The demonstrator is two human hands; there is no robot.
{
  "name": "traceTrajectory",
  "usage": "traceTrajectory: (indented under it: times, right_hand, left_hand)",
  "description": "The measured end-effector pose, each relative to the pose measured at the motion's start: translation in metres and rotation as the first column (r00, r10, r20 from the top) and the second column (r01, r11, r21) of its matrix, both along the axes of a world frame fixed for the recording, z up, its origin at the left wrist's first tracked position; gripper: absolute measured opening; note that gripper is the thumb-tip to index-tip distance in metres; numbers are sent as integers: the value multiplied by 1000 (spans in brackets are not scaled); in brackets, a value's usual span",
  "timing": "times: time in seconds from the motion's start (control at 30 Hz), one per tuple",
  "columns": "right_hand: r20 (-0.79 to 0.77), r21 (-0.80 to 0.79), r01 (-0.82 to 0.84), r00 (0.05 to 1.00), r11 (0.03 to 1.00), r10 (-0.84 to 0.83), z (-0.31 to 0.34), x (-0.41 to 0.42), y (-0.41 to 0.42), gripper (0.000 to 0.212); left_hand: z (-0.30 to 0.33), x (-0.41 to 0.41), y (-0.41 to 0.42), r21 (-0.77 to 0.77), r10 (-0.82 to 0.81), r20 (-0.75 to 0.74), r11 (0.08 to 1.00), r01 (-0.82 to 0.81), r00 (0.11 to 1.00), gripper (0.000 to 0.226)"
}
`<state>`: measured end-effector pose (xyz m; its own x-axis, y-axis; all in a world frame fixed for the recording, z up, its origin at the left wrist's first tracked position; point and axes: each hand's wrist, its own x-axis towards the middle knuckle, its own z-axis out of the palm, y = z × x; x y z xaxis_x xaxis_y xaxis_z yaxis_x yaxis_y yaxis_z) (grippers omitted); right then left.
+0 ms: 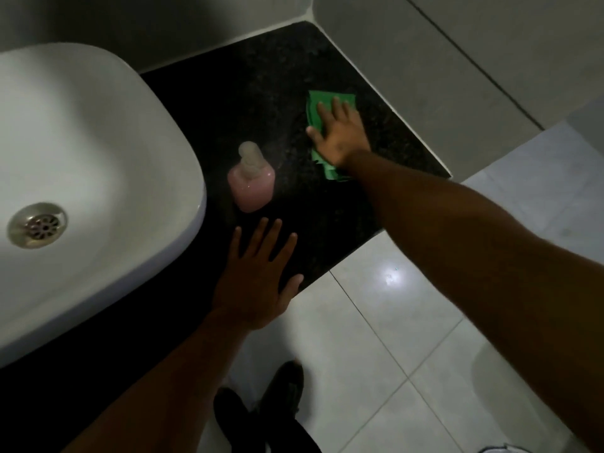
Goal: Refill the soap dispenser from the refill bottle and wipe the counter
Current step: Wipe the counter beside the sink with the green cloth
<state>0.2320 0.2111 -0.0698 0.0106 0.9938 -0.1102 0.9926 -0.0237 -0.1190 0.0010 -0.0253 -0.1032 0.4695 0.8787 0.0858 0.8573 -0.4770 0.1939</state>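
A pink soap dispenser (251, 180) with a pale pump head stands upright on the dark speckled counter (261, 93), just right of the sink. My right hand (340, 132) lies flat, fingers spread, pressing a green cloth (318, 106) onto the counter near the right wall. Part of the cloth is hidden under the palm. My left hand (258, 276) rests open and flat on the counter's front edge, a little below the dispenser and apart from it. No refill bottle is in view.
A white basin (98, 142) with a metal drain (37, 225) fills the left side. Grey tiled walls (425, 60) close the counter at the back and right. Pale floor tiles (376, 338) and my dark shoes (261, 407) lie below the counter edge.
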Motion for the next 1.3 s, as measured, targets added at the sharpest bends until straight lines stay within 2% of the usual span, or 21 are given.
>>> traceTrajectory:
  times: [0.1, 0.17, 0.23, 0.37, 0.53, 0.6, 0.7, 0.87, 0.93, 1.07, 1.2, 1.3]
  right_hand:
    - [-6, 23, -59, 998, 998, 59, -5, -36, -44, 73]
    - [-30, 56, -84, 996, 995, 86, -8, -31, -94, 72]
    - [-46, 79, -40, 998, 996, 44, -11, -14, -132, 68]
    - [-95, 112, 104, 991, 988, -94, -8, 1, -140, 55]
    - [-160, 131, 50, 987, 990, -28, 15, -11, -153, 44]
    - [-188, 138, 70, 981, 988, -44, 27, -13, -164, 44]
    - [-278, 197, 122, 958, 973, -64, 60, -20, -179, 43]
    - [-369, 394, 105, 928, 913, 53, 143, -46, -195, 42]
    - [-378, 463, 83, 919, 882, 112, 175, -67, -194, 42]
    - [-408, 517, -29, 870, 856, 276, 223, -146, -189, 42]
    - [-456, 498, -162, 787, 852, 416, 239, -251, -195, 41]
    - [-463, 529, -261, 709, 807, 533, 234, -338, -210, 37]
  left_hand:
    - [4, -1, 0, -20, -5, -25, 1000, 4, 1000, 69]
    - [8, 0, 1, -36, 4, -59, 999, -7, 998, 70]
    - [10, -1, -1, -29, 8, -60, 1000, -9, 998, 70]
    - [13, -1, -1, -48, 4, -57, 999, -7, 998, 71]
    - [31, 2, 0, -124, -10, -130, 992, -6, 991, 72]
    - [44, 4, -3, -143, -7, -104, 990, -8, 995, 73]
    - [78, 3, -17, -70, 12, -36, 997, -14, 999, 74]
    - [139, -23, -34, 0, 49, 66, 999, -49, 997, 73]
    - [163, -41, -34, 43, 59, 96, 997, -64, 994, 76]
    - [208, -101, -44, 115, 220, 166, 964, -241, 961, 76]
    - [229, -193, -70, 142, 377, 165, 905, -400, 912, 73]
    - [228, -271, -100, 107, 510, 221, 834, -541, 831, 64]
